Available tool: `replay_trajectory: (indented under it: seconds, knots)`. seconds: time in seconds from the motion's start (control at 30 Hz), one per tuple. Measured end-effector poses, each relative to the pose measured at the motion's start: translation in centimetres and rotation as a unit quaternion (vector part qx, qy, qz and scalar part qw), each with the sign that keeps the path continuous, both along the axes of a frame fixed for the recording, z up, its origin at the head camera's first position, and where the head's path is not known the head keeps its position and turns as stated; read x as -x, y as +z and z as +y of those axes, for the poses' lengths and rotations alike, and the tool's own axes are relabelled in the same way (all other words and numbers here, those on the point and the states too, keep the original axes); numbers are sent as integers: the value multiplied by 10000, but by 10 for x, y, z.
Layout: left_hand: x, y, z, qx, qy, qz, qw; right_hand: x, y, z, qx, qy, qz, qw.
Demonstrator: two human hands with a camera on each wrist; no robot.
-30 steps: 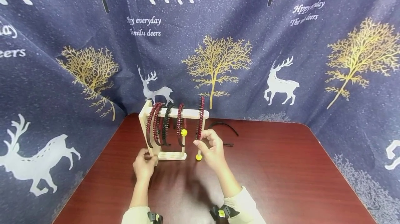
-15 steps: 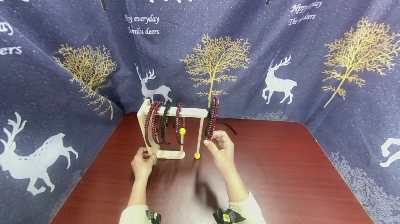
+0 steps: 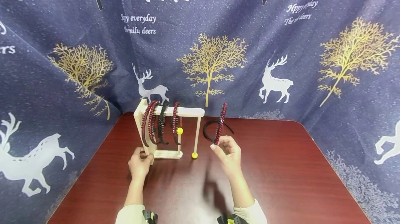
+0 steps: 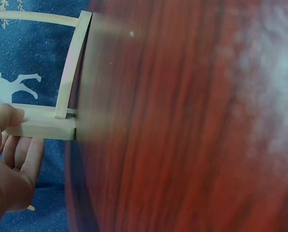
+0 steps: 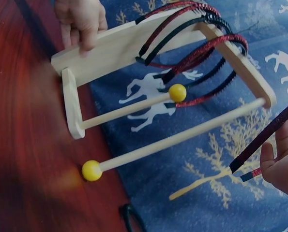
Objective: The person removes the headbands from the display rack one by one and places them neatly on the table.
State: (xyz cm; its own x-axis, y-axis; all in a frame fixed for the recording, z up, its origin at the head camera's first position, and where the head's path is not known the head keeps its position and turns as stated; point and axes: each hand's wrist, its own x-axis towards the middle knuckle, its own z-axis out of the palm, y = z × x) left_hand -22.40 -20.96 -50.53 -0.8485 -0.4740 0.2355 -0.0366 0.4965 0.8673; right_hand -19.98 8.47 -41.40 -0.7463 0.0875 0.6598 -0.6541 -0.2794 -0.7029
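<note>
My left hand [image 3: 139, 163] grips the lower end of the upright board of a pale wooden stand [image 3: 193, 112]; the left wrist view shows its thumb on one side of the board [image 4: 47, 129] and fingers on the other. Several red and black toothed headbands [image 3: 161, 123] hang over the stand's upper arm. To the right of the stand, my right hand [image 3: 230, 154] pinches the lower end of a red beaded headband [image 3: 220, 123] between thumb and fingers. That headband is upright, in the air, apart from the stand.
One yellow ball [image 3: 194, 155] ends a rod hanging from the upper arm; another yellow ball [image 3: 179, 131] tops a short rod on the stand's lower arm. A black headband [image 3: 229, 127] is near the back of the red-brown table [image 3: 281, 168], before a patterned cloth [image 3: 243, 78].
My right hand has moved the red headband rightward, off the tip of the stand's upper arm, and slightly down. The left hand keeps its grip on the stand. The head view has shifted slightly.
</note>
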Motion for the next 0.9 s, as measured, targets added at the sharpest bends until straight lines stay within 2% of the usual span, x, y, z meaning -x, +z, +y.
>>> replay_trajectory:
  seconds: [0.17,0.47,0.7,0.9]
  knots:
    - [1,1,-3,14,52,-55,10000,-2,-8,4,-71,-279,-241,9993]
    - [2,6,0,-65,-16,-160,9998,-6,-23,16,-137,-383,-547,9977]
    - [1,1,0,-70,-63,-200,9998,-16,-37,26,-384,-677,-1093,9910]
    - [-1,1,-1,-94,-74,-241,9996,-20,-48,31,-574,-642,-1360,9870]
